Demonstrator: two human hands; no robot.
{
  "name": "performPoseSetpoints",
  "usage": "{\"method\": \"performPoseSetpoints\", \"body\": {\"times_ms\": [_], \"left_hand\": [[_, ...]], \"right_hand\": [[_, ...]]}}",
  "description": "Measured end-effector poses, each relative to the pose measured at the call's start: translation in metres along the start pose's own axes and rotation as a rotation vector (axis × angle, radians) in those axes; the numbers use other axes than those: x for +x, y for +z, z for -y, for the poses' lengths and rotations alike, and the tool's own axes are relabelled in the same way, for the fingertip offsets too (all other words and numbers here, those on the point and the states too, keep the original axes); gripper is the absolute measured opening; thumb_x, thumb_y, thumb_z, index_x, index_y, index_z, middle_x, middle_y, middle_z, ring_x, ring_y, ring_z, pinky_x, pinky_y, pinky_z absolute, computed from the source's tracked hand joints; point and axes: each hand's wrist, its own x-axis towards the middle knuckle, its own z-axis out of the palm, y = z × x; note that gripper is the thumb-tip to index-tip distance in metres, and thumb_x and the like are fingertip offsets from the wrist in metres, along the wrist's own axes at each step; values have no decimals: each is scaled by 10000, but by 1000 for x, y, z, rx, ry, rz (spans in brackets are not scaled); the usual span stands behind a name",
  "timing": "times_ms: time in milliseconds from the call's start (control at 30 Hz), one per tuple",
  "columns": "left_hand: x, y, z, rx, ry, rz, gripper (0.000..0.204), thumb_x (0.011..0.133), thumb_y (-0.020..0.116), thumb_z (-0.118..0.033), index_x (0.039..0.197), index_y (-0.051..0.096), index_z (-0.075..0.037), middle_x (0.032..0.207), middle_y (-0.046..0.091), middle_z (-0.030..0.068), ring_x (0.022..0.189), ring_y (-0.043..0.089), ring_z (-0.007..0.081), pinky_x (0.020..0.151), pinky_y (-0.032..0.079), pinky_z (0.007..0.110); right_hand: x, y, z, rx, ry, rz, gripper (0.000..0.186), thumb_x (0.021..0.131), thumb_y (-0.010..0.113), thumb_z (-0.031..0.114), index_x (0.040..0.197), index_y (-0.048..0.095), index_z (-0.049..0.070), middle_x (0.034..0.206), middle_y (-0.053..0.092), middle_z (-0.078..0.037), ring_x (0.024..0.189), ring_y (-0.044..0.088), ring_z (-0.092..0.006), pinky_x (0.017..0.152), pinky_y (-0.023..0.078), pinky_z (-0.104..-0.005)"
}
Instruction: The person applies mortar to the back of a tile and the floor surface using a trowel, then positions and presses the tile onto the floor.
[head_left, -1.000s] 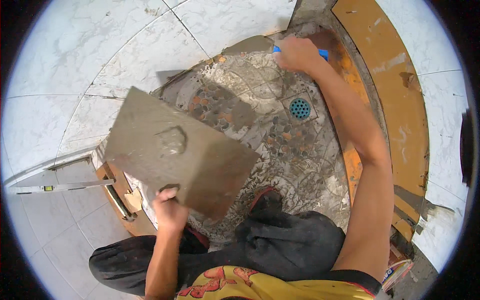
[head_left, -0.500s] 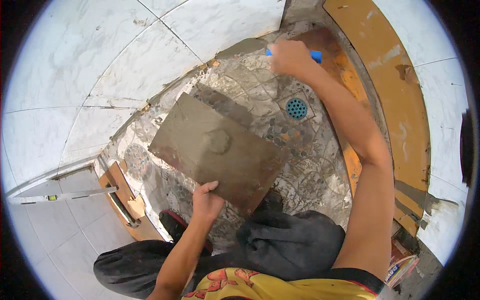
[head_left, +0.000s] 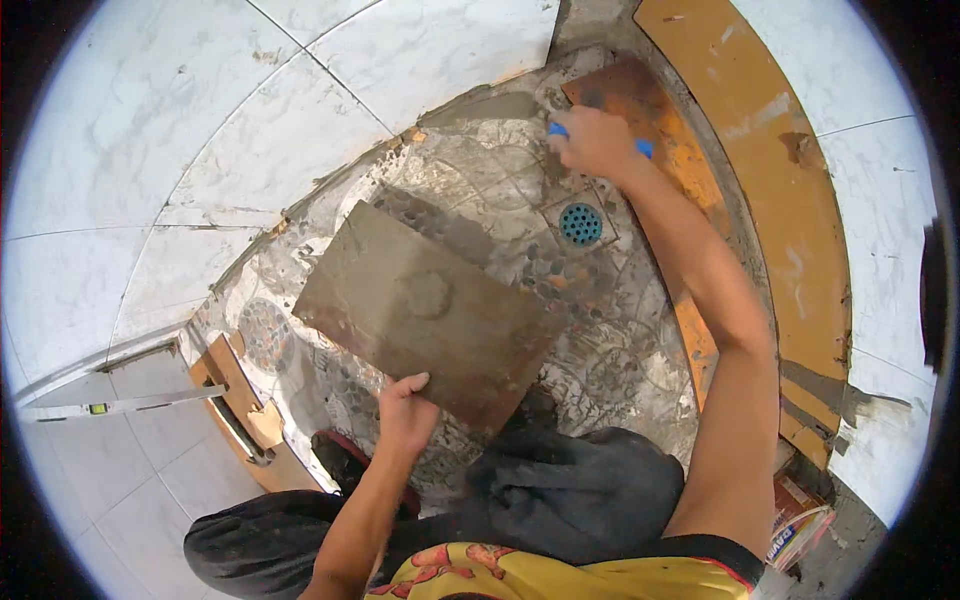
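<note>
My left hand [head_left: 407,405] grips the near edge of a tile [head_left: 480,335], thumb on top. The tile's upturned face is coated with grey mortar, with a rounded lump near its middle. Beyond it, my right hand [head_left: 597,142] is closed around a tool with a blue handle [head_left: 643,148], whose ends stick out on either side of the fist. The tool's working end is hidden or blurred, so its kind does not show. That hand hovers over the floor just beyond a round blue drain grate [head_left: 580,223], near a strip of grey mortar [head_left: 490,110] along the wall.
White marbled tiles [head_left: 250,140] cover the wall at left. An orange-brown board [head_left: 680,150] lies at right, beside a longer ochre strip [head_left: 790,190]. A spirit level [head_left: 120,405] rests at left by a brown wooden piece [head_left: 245,410]. A printed package [head_left: 800,520] sits at lower right.
My right hand, still around the blue handle, has moved a little nearer and to the right. The left hand keeps its hold on the tile. The whole view has shifted slightly.
</note>
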Motion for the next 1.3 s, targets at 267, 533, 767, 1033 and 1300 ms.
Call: {"method": "performPoseSetpoints", "body": {"times_ms": [267, 533, 767, 1033, 1300], "left_hand": [[-1, 3, -2, -10, -30, 113, 633, 795, 542, 81, 1405, 443, -53, 1409, 516, 155, 1303, 491, 362, 1114, 382, 538], [37, 20, 12, 18, -26, 188, 598, 817, 538, 59, 1401, 429, -5, 1397, 517, 171, 1297, 495, 364, 1101, 401, 527], [67, 26, 7, 29, -185, 494, 611, 801, 527, 28, 1405, 436, 2, 1387, 538, 176, 1263, 530, 377, 1098, 410, 532], [63, -6, -27, -9, -11, 419, 601, 763, 559, 25, 1358, 477, 25, 1325, 572, 194, 1232, 552, 362, 1045, 456, 520], [70, -43, -54, -4, 84, 318, 454, 794, 523, 20, 1243, 540, 83, 1259, 603, 199, 1176, 576, 384, 1034, 464, 504]], "right_hand": [[59, -39, -64, -161, -17, -77, 354, 816, 598, 306, 1131, 686, 171, 1066, 704, -138, 1008, 669, -357, 829, 547, -512], [7, -96, -88, -138, -24, -203, 315, 860, 602, 375, 987, 732, 117, 901, 723, -89, 815, 694, -293, 715, 554, -448], [-78, -100, -30, 689, 90, 550, 454, 922, 596, 460, 755, 641, 40, 689, 583, -19, 616, 551, -111, 549, 461, -295], [-104, -120, -31, 205, 227, 602, 473, 901, 615, 473, 727, 620, 33, 656, 578, -34, 587, 545, -149, 542, 459, -340], [-87, -30, 62, 977, 633, 52, 357, 908, 640, 381, 933, 596, 28, 787, 621, -106, 597, 603, -207, 506, 505, -370]]}}
